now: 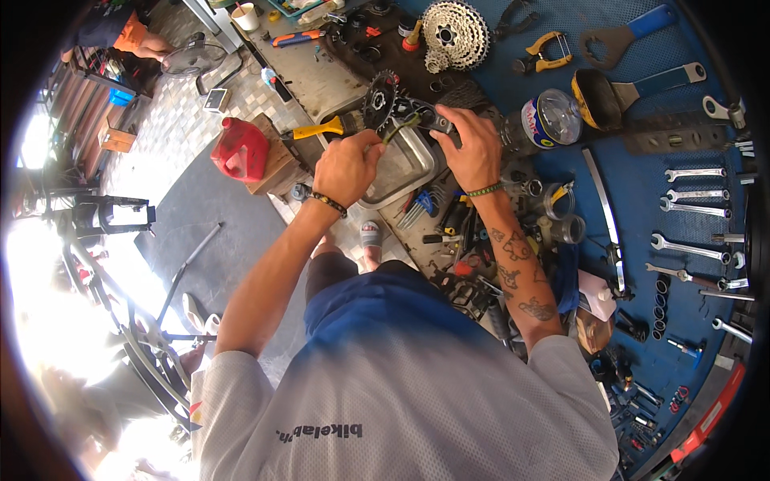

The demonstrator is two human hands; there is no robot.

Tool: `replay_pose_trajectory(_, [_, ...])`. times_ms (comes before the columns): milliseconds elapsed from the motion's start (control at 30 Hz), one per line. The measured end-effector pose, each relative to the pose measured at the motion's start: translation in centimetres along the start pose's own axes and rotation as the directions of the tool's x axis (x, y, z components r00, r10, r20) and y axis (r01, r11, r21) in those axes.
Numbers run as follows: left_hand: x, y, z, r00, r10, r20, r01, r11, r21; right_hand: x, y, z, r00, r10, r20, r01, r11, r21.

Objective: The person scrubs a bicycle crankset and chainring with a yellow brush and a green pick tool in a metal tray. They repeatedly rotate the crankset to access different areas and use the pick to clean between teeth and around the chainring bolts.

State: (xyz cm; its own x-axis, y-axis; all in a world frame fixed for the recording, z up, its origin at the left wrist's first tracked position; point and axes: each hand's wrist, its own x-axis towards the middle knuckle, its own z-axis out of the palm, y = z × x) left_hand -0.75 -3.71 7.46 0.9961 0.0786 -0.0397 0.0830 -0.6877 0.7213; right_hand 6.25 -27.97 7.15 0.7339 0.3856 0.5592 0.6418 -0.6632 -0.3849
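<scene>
Above a metal tray (433, 164), my right hand (472, 148) grips a bicycle crank arm (437, 120). A dark toothed chainring (380, 98) is at the far left end of that black part. My left hand (349, 167) is closed, with its fingertips pinching a slim greenish tool (403, 128) that reaches across to the crank. The tool's exact kind is too small to tell. Just beyond my left hand lies a paint brush with a yellow handle (321, 128), its dark end by the tray's rim.
A red jug (241, 150) stands on a wooden block at left. A silver cassette (455, 36) lies on the far bench, and a clear plastic bottle (553, 119) sits right of my hand. Wrenches (694, 206) hang on the blue panel. A person (132, 36) is far left.
</scene>
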Motion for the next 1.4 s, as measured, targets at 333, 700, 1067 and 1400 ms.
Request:
replay_pose_trajectory(333, [-0.6,-2.2,2.0,0.961,-0.107,-0.257,0.079,0.990,-0.119,0.4,-0.9,-1.0,0.995,0.079,-0.067,-0.070,0.990,0.126])
replay_pose_trajectory(700, [1.8,-4.4,2.9,0.953,-0.132,-0.273,0.145,0.989,0.026,-0.8,-1.6,-1.7,0.993,0.117,-0.019,-0.113,0.986,0.119])
replay_pose_trajectory(1067, [0.4,-6.4,2.1,0.993,-0.084,-0.085,0.116,0.860,0.498,-5.5,-1.3,-3.0,0.971,0.204,0.124,-0.214,0.974,0.071])
replay_pose_trajectory(1400, [1.3,-4.1,3.0,0.994,-0.077,-0.082,0.090,0.980,0.175,-7.4,0.5,-2.4,0.931,0.163,0.325,-0.164,0.986,-0.025])
